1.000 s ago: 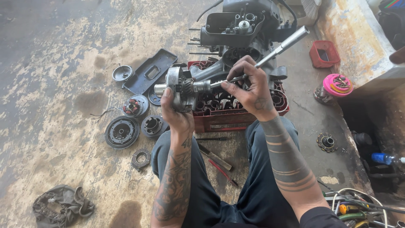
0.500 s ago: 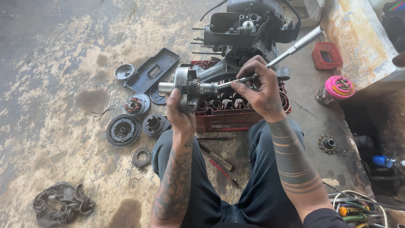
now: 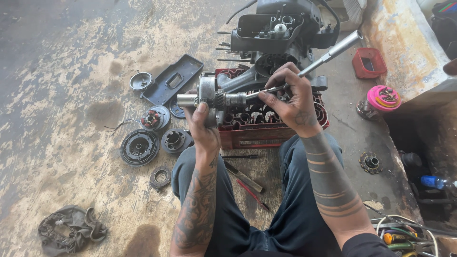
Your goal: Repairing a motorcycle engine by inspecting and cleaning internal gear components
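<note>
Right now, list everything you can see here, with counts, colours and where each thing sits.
shaft assembly: 1, grey, held above crate
ratchet: 1, silver, right hand
crate: 1, red, before knees
engine: 1, black, top centre
cover: 1, dark, left of crate
round parts: several, dark, floor left
rag: 1, grey, bottom left
pink lid: 1, right
red tray: 1, upper right
left hand: grips assembly
right hand: grips ratchet

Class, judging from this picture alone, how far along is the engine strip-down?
Done: round parts and a cover plate already lie on the floor. In hand: the left hand grips a geared shaft assembly; the right hand works a long metal tool on it. Left: the engine block stays partly assembled.
</note>
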